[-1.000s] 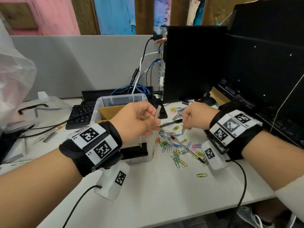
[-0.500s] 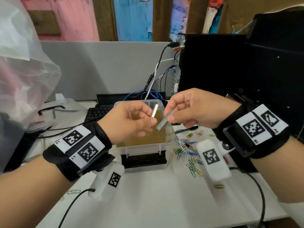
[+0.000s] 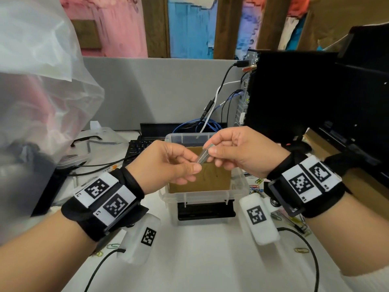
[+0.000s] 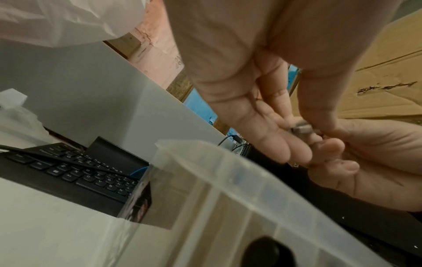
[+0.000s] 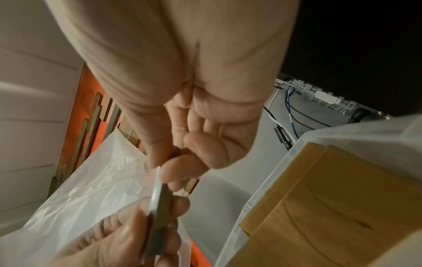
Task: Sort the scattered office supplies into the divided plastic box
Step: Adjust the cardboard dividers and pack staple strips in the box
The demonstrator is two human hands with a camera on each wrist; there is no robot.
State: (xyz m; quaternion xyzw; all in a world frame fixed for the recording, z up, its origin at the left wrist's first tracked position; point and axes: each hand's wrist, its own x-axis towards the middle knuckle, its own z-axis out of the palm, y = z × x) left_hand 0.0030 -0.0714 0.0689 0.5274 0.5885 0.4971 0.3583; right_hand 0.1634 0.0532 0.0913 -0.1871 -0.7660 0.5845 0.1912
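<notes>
Left hand and right hand both pinch thin silver metal staple strips, ends meeting, above the clear plastic box with brown cardboard divider, on white table.

The desk is being viewed from head height, forward and down, with both wrists and the plastic box near the middle. The left hand is being looked along from beneath, very close, toward the partition. The right hand is being viewed likewise, from below. The staple strip and box are being shared by all three views.
</notes>
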